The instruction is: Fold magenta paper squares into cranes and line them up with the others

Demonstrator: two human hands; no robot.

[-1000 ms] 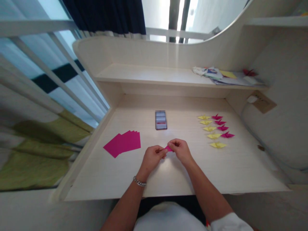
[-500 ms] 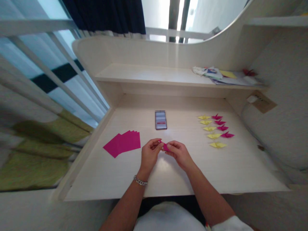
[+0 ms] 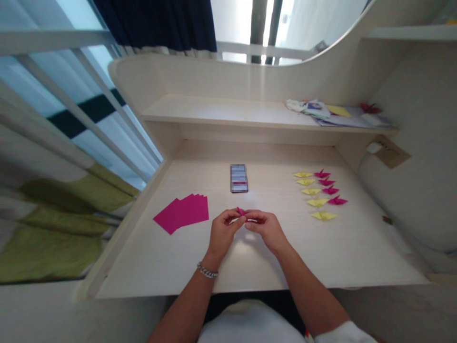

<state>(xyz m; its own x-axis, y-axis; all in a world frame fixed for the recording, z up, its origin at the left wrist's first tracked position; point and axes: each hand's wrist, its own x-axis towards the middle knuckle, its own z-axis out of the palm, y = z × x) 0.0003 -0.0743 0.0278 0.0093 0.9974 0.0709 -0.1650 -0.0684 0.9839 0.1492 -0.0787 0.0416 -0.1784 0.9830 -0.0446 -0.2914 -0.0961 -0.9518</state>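
Note:
A small piece of folded magenta paper (image 3: 240,211) is pinched between my two hands over the middle of the desk. My left hand (image 3: 225,229) grips it from the left, thumb and fingers closed. From the other side, my right hand (image 3: 264,227) closes its fingertips on it as well. Most of the paper is covered by the fingers. Fanned sheets of magenta paper (image 3: 185,213) lie to the left. On the right, yellow folded cranes (image 3: 323,216) stand in a column beside magenta folded cranes (image 3: 337,201), several of each.
Beyond my hands a phone (image 3: 239,178) lies flat on the desk (image 3: 143,267). Papers (image 3: 342,116) rest on the raised shelf (image 3: 214,108) at the back. A cable (image 3: 378,190) runs down the right wall from a socket. White rails (image 3: 96,109) border the left side.
My fingers have shifted on the magenta paper and drawn closer together, so less of it shows. A small tip now sticks up between them. The other desk items are unmoved.

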